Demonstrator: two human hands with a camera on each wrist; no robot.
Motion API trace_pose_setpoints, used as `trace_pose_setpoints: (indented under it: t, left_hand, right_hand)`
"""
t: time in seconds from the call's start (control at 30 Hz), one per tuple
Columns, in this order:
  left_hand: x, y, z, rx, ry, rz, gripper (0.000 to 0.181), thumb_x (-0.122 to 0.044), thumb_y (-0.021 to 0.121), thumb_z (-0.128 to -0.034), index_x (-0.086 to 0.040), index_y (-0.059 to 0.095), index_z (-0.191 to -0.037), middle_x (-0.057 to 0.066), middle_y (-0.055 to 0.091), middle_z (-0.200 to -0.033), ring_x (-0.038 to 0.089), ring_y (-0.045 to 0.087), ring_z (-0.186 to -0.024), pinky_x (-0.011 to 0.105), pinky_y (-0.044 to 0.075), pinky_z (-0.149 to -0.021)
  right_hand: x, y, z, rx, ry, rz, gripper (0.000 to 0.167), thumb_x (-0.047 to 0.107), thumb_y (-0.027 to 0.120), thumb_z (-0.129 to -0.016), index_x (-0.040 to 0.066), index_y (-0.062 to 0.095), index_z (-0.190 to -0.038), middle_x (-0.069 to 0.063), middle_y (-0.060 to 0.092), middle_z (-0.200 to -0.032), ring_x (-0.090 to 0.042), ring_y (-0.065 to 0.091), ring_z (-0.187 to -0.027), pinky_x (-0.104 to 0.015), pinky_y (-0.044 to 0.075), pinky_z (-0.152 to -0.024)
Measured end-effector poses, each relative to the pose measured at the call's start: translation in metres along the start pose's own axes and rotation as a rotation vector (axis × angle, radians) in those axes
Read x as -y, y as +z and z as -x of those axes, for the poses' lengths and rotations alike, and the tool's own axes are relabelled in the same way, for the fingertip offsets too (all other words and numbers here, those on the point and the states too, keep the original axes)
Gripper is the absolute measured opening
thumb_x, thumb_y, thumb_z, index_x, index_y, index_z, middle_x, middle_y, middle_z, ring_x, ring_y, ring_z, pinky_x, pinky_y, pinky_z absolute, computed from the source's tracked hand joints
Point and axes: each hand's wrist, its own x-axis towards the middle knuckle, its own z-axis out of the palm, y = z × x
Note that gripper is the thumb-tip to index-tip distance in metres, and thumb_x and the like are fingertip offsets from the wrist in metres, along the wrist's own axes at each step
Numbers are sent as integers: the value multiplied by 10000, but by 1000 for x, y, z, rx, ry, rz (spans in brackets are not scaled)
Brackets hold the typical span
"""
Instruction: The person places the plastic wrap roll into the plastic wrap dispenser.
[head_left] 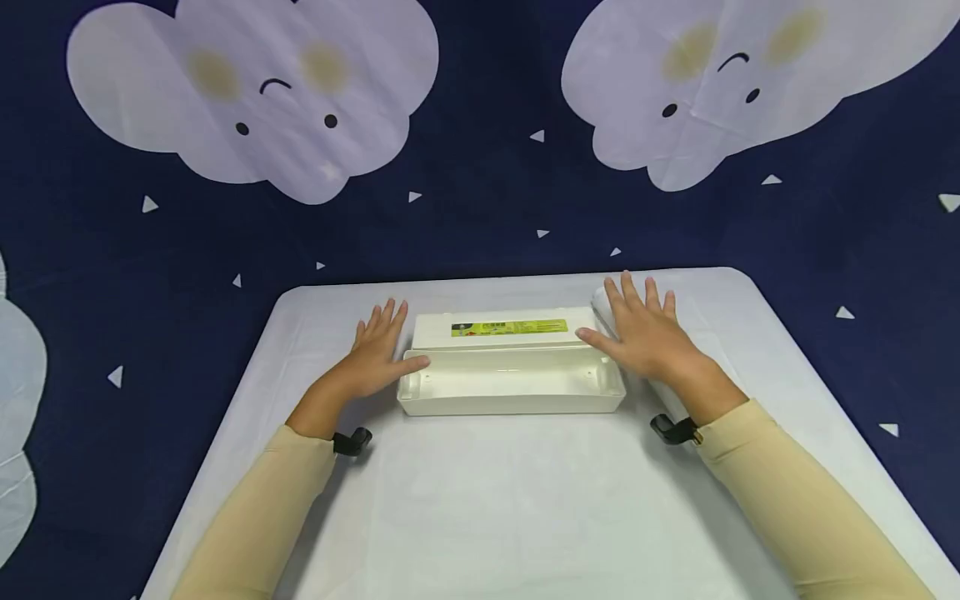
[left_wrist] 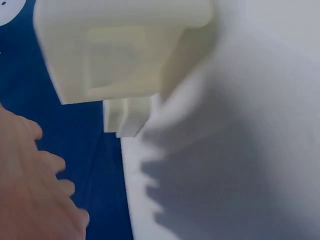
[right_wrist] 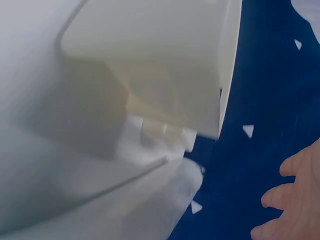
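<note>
A cream-white long box [head_left: 512,404] stands on the white table, its lid [head_left: 435,332] tilted back behind it with a yellow-green label [head_left: 510,327]. At the box's left end the left hand [head_left: 372,354] is spread, thumb over the corner; whether it touches cannot be told. My right hand [head_left: 651,337] is spread at the right end, thumb near the lid's corner, above a white roll [head_left: 672,402]. In the left wrist view the left hand [left_wrist: 40,185] is beside the box end [left_wrist: 115,65]. The right wrist view shows the right hand [right_wrist: 295,195], box end [right_wrist: 165,95] and roll [right_wrist: 150,205].
The white-covered table [head_left: 525,508] has rounded far corners. Around it lies dark blue fabric [head_left: 465,233] with cloud faces and small white triangles. A dark strap device sits on each wrist, below the beige sleeves [head_left: 262,508].
</note>
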Motion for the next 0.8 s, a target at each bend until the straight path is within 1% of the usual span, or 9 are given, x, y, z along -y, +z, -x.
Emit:
trace_pose_setpoints:
  t: [0.1,0.2,0.27,0.3,0.37,0.47,0.57,0.67,0.8]
  left_hand:
    - [5,10,6,-10,18,98,1070,-611,588,-1018,-83,-60,-1686,142,-125,-1736,378,-159,-1563,643,-62,-1216]
    - [6,21,10,-22,37,210,1052,-496,647,-1025,-95,-65,-1688,122,-104,-1745,370,-134,-1572,656,-11,-1219]
    - [6,28,12,-35,47,283,1068,-481,677,-1011,-116,-59,-1693,114,-88,-1749,350,-118,-1577,671,16,-1214]
    - [5,31,13,-44,55,315,1083,-509,684,-999,-127,-52,-1696,118,-78,-1749,351,-104,-1580,677,27,-1212]
    - [5,36,16,-61,66,391,1138,-571,720,-955,-166,-36,-1704,113,-59,-1751,343,-71,-1584,682,38,-1210]
    - [4,43,20,-83,81,480,1237,-578,825,-863,-231,-5,-1712,104,-22,-1752,362,-11,-1583,702,56,-1198]
    - [3,48,22,-99,89,544,1315,-393,955,-779,-297,34,-1713,63,16,-1752,358,39,-1581,695,73,-1200]
    - [2,53,24,-101,85,599,1391,-213,1013,-706,-336,58,-1709,50,41,-1749,344,81,-1579,662,126,-1213]
    - [2,56,25,-97,65,653,1459,-177,1048,-643,-322,65,-1712,62,70,-1746,324,123,-1573,600,188,-1223]
  right_hand:
    - [-11,0,5,-1,16,-44,1098,825,319,-985,46,-12,-1683,-247,-102,-1714,-540,-185,-1500,-729,-178,-1126]
    - [-24,-1,11,-7,37,-83,1079,797,337,-1002,39,-25,-1679,-275,-81,-1708,-548,-179,-1499,-723,-176,-1129]
    - [-32,-1,14,-9,52,-111,1070,780,347,-1013,28,-29,-1675,-285,-87,-1702,-556,-171,-1498,-726,-157,-1137]
    - [-36,-1,16,-8,60,-124,1068,773,352,-1016,23,-33,-1673,-291,-90,-1699,-561,-167,-1496,-729,-147,-1140]
    - [-44,1,19,3,73,-155,1061,757,352,-1027,14,-55,-1665,-294,-108,-1693,-569,-172,-1490,-728,-141,-1142]
    - [-56,6,25,24,89,-207,1050,728,363,-1043,0,-81,-1655,-298,-115,-1688,-585,-167,-1482,-734,-135,-1140]
    - [-68,12,34,37,97,-252,1021,687,364,-1065,-14,-99,-1646,-308,-101,-1686,-606,-139,-1478,-746,-106,-1143]
    - [-79,16,43,45,100,-301,999,653,379,-1079,-10,-109,-1645,-306,-78,-1692,-607,-96,-1487,-745,-52,-1160]
    - [-94,20,54,72,121,-369,983,637,407,-1080,44,-124,-1657,-305,-45,-1694,-598,-7,-1501,-751,51,-1166]
